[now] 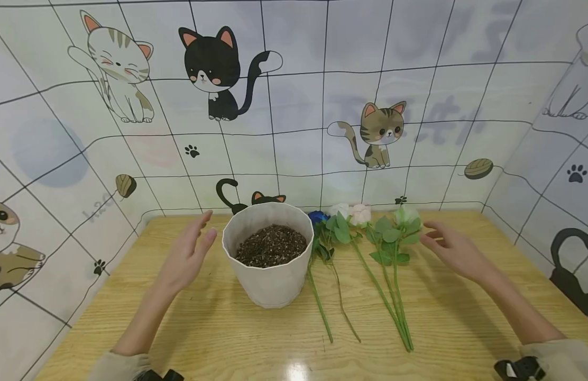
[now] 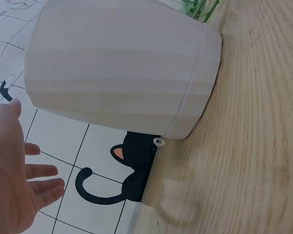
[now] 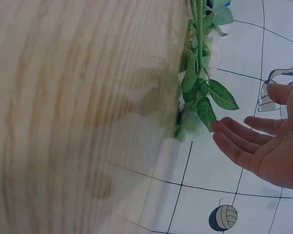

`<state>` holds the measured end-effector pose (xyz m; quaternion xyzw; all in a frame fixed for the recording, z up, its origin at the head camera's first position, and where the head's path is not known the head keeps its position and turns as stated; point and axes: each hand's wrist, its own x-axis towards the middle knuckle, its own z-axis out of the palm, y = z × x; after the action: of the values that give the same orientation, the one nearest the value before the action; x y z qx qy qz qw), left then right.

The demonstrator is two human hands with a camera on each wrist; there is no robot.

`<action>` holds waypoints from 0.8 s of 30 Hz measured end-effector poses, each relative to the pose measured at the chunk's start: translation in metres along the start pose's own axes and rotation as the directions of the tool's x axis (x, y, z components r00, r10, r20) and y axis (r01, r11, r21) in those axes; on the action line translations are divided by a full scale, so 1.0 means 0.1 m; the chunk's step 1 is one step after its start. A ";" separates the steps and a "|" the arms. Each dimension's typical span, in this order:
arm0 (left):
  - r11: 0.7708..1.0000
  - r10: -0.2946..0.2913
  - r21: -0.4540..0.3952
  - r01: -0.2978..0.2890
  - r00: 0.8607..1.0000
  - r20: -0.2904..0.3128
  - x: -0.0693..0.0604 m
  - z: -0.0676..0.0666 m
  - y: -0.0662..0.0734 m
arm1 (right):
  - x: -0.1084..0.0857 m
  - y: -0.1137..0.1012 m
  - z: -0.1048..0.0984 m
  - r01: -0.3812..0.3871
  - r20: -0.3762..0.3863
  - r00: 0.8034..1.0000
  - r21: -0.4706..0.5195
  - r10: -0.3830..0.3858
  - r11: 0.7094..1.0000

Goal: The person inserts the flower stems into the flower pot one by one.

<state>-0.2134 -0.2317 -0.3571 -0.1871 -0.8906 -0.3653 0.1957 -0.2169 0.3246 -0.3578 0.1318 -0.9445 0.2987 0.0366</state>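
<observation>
A white pot (image 1: 270,286) with dark soil (image 1: 272,246) in it stands on the wooden table. To its left, apart from it, is my left hand (image 1: 186,254), fingers extended and holding nothing. Right of the pot lie several artificial roses with green stems: a blue rose (image 1: 318,217), a white rose (image 1: 339,210), a pale pink rose (image 1: 360,214) and a greenish-white rose (image 1: 406,217). My right hand (image 1: 453,251) hovers beside the greenish-white rose with loosely bent fingers. In the right wrist view, its fingertips come close to a green leaf (image 3: 205,113); contact cannot be told.
The wooden table (image 1: 275,338) meets a cloth backdrop (image 1: 294,106) printed with cartoon cats and grid lines, which also rises on the left and right sides. The stems' cut ends (image 1: 408,346) point toward the table's front.
</observation>
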 end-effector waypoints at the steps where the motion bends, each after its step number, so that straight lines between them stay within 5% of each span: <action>1: 1.000 0.015 -0.026 -0.015 1.000 -0.008 0.00 0.01 0.00 | 0.00 0.00 0.02 -0.005 0.004 1.000 0.013 0.005 1.000; 11: 0.969 0.156 -0.185 -0.163 0.986 -0.050 0.03 0.15 0.08 | 0.01 0.02 0.19 -0.013 0.069 0.998 0.234 -0.003 0.972; 24: 0.946 0.187 -0.262 -0.192 0.981 -0.045 0.04 0.31 0.12 | 0.06 0.02 0.34 -0.126 0.255 0.967 0.459 0.005 0.880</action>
<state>-0.2181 -0.2007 -0.3684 -0.2927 -0.8098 -0.4623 0.2119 -0.2231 0.3055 -0.3863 0.1407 -0.8445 0.5016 -0.1243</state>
